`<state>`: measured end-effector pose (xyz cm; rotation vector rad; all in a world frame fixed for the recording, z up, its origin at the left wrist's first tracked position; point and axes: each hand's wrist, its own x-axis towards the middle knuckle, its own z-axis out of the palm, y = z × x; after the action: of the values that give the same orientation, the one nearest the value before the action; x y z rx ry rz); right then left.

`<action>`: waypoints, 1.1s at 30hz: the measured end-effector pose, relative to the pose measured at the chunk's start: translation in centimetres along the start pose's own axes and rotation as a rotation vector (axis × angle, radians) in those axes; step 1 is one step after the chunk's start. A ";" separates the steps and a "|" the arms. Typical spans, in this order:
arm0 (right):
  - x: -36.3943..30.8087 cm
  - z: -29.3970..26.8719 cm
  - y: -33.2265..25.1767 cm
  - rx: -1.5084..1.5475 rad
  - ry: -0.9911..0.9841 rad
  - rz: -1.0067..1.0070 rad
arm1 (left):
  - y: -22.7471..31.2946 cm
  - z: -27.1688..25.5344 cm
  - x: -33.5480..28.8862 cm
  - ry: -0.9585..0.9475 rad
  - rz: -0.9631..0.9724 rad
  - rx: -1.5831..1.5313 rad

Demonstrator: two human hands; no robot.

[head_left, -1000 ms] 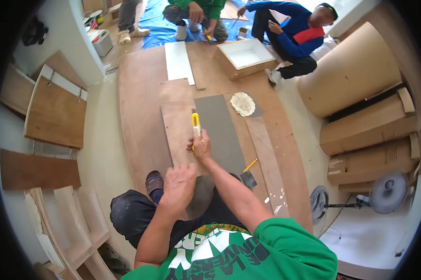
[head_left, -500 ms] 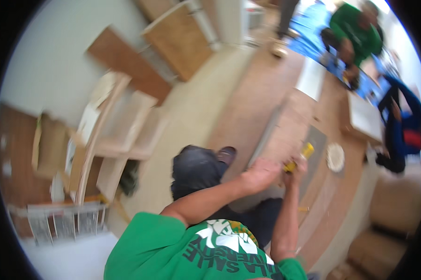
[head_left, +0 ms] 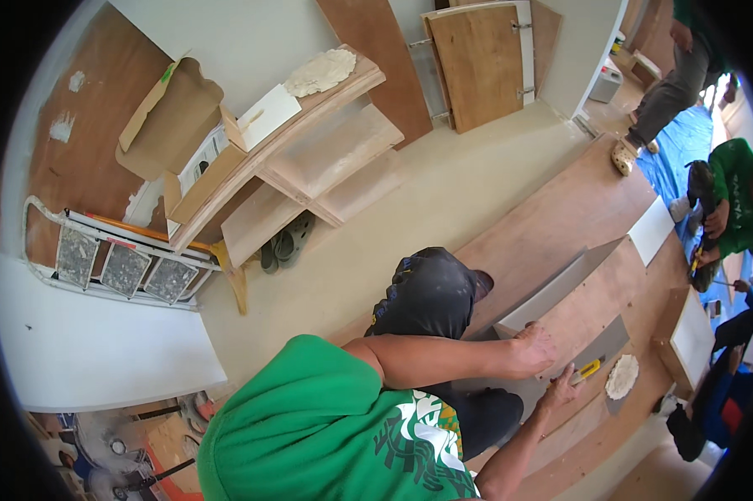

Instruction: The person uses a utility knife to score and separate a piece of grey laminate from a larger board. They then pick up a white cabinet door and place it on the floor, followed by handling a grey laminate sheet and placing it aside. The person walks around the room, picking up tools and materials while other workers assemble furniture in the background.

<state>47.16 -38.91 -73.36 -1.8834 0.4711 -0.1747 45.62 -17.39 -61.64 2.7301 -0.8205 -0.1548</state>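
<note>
My left hand (head_left: 533, 349) lies over the near end of a long wooden box-like piece (head_left: 572, 305), fingers stretched out and pressing on it. A grey strip runs along this piece's left side (head_left: 552, 296). In my right hand (head_left: 563, 389) is a yellow utility knife (head_left: 590, 369), held just right of the wooden piece and pointing away from me. Whether its blade is out is too small to tell. Beneath the knife lies a grey flat sheet (head_left: 608, 336). Beyond it sits a round pale putty-like patch (head_left: 622, 377).
Shelving (head_left: 326, 159) with an open cardboard box (head_left: 172, 121) stands at left, near a folded step ladder (head_left: 126, 263). Panels (head_left: 476, 63) lean on the back wall. A white-topped box (head_left: 685, 334) is at right. People crouch and stand around a blue sheet (head_left: 681, 159).
The view has swung, shifting the room rightward, and is sharper. My hands, close together over the knife before, are now farther apart; the right still holds it.
</note>
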 end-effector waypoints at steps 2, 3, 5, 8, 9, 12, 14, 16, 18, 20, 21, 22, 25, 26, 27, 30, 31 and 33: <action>-0.5 0.8 0.9 -0.006 0.015 0.005 | 0.1 -0.7 0.2 -0.027 -0.031 -0.012; -1.2 1.3 0.8 -0.013 0.030 0.020 | 0.3 -0.8 0.4 -0.052 -0.043 -0.018; -2.4 2.1 0.8 0.141 0.065 0.173 | -0.9 0.5 0.7 0.008 0.034 -0.193; -0.1 0.5 4.2 0.485 -0.014 0.113 | -2.7 3.0 2.4 0.438 0.208 -0.355; 0.0 -0.1 3.1 0.323 0.071 0.144 | -2.3 -2.5 3.7 0.033 0.096 -0.283; 1.1 -1.1 2.6 0.462 0.075 0.311 | -2.1 -2.6 6.9 0.062 0.025 -0.384; 2.4 -1.9 3.7 0.332 0.091 0.366 | -1.3 -1.1 10.8 0.171 0.015 -0.444; 2.7 -2.3 5.7 0.277 0.068 0.425 | 0.1 0.2 14.6 0.241 0.047 -0.305; 3.1 -1.3 7.6 0.206 0.001 0.442 | 0.2 2.1 18.1 0.266 0.047 -0.179; 3.9 0.0 8.4 0.106 -0.070 0.436 | -0.8 3.5 20.7 0.291 0.028 -0.056; 4.8 0.8 8.1 0.102 -0.070 0.466 | -2.0 3.8 21.6 0.298 0.004 0.009; 6.1 1.1 9.9 0.043 -0.071 0.451 | -3.0 4.9 22.7 0.301 -0.013 0.051; 9.7 4.2 14.3 -0.091 -0.093 0.400 | -6.1 7.5 24.1 0.209 -0.224 0.023; 11.1 5.2 14.0 -0.120 -0.092 0.378 | -6.5 8.4 23.9 0.198 -0.239 0.072; 12.5 6.3 13.6 -0.148 -0.093 0.354 | -6.6 9.0 23.2 0.187 -0.254 0.122; 17.9 8.5 14.3 -0.200 -0.144 0.377 | -6.4 9.9 23.5 0.146 -0.281 0.143; 19.2 9.6 15.0 -0.197 -0.154 0.381 | -6.3 9.5 23.0 0.115 -0.304 0.147; 23.9 11.0 16.2 -0.187 -0.149 0.360 | -5.7 9.4 23.4 0.095 -0.296 0.107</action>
<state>68.84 -43.72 -94.81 -1.9398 0.7336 0.2551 66.39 -28.02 -72.76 2.9207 -0.4062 -0.0418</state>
